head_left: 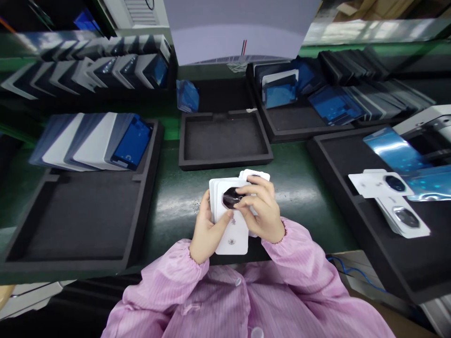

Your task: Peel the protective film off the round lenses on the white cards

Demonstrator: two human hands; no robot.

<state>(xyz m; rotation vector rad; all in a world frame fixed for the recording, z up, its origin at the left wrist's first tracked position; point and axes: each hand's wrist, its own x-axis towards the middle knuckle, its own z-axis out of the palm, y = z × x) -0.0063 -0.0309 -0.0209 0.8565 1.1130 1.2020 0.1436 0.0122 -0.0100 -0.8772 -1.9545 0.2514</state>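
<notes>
My left hand (pixel 206 230) grips a stack of white cards (pixel 232 234), each with a dark, shiny octagonal part near its top, held upright over the green bench. My right hand (pixel 262 211) is curled over the stack's right side. Its fingertips pinch at the dark part (pixel 230 197) on the front card, and another white card (pixel 255 176) shows behind its fingers. Both sleeves are pink.
An empty black foam tray (pixel 225 162) lies just beyond my hands. A large black tray (pixel 81 220) at left holds leaning panels, white and blue (pixel 132 143). At right, a black tray (pixel 369 234) carries white cards with dark parts (pixel 405 218) and blue film (pixel 394 150). More racks of panels stand behind.
</notes>
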